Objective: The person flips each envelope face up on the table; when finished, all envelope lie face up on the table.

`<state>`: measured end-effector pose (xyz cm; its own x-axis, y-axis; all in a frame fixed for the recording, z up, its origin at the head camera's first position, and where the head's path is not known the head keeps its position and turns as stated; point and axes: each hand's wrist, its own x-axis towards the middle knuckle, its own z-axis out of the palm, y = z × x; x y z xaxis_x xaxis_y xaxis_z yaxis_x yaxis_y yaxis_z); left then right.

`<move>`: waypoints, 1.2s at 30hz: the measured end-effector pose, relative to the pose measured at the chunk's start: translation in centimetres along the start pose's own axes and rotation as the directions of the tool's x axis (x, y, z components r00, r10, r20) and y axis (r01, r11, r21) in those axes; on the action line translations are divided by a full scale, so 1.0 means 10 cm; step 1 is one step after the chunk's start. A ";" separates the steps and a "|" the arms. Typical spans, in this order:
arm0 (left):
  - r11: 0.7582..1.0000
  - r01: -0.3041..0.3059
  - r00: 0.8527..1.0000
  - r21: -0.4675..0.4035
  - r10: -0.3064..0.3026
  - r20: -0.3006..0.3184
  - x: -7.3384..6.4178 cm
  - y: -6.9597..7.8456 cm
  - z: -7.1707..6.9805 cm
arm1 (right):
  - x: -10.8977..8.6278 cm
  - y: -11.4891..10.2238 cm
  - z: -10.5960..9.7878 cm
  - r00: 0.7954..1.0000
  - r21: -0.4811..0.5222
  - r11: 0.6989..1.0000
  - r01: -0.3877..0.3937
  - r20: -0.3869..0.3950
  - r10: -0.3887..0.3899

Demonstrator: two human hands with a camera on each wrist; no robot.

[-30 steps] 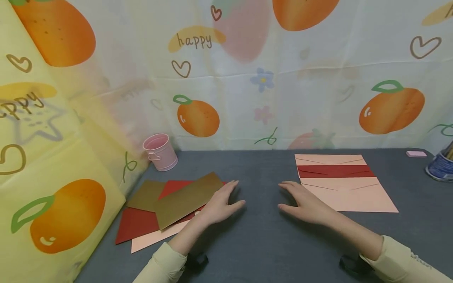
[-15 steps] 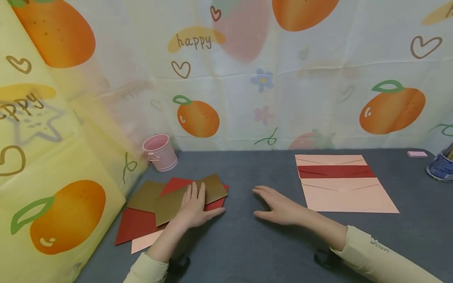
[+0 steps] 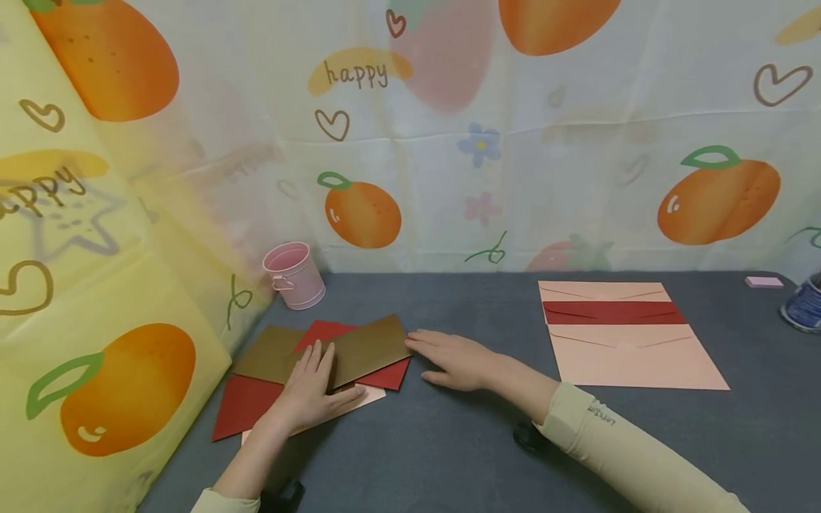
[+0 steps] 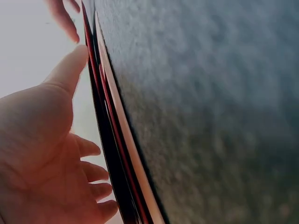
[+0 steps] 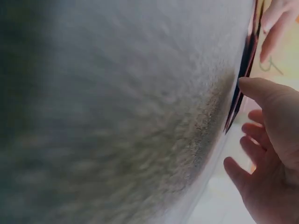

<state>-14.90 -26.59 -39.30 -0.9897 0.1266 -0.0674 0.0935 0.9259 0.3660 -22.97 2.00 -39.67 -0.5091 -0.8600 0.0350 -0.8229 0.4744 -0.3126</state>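
At the left of the worktop (image 3: pixel 462 456), we see a loose, overlapping pile of paper pieces. Uppermost lies a gold paper (image 3: pixel 375 342), set at a slant with its right end farther than its left. The left hand (image 3: pixel 304 402) reaches over its left part, fingers stretched out together and thumb spread to the right; it grips nothing, and we cannot tell how firmly it rests there. The right hand (image 3: pixel 458 362) comes in from the right, its fingers loosely extended towards the right end of the gold paper. It holds nothing either; its fingertips are right at that edge, though we cannot be sure of contact.

Below the gold paper we make out a bright red paper (image 3: pixel 388 374), showing at the far and near sides. A second gold paper (image 3: pixel 261 353) lies farther left, a dark red paper (image 3: pixel 244 406) is nearer, and a pale pink paper (image 3: pixel 372 394) shows at the near edge.

Beyond the pile stands a pink bucket (image 3: pixel 295 278). On the right, we see pale pink envelopes (image 3: pixel 635 356) overlapping a red envelope (image 3: pixel 612 313). At the far right are a small pink block (image 3: pixel 763 282) and a blue container (image 3: pixel 804 306), partly cut off.
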 end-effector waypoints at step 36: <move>0.833 -0.535 0.801 -0.141 0.446 -0.400 0.08 0.11 -0.05 | -0.40 0.24 -0.19 0.882 -0.044 0.998 0.043 -0.467 -0.059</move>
<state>-15.61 -25.69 -38.49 -0.7944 0.3721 0.4801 0.5915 0.6535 0.4723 -23.36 6.92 -38.78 -0.5188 -0.6986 0.4928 -0.8543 0.4451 -0.2683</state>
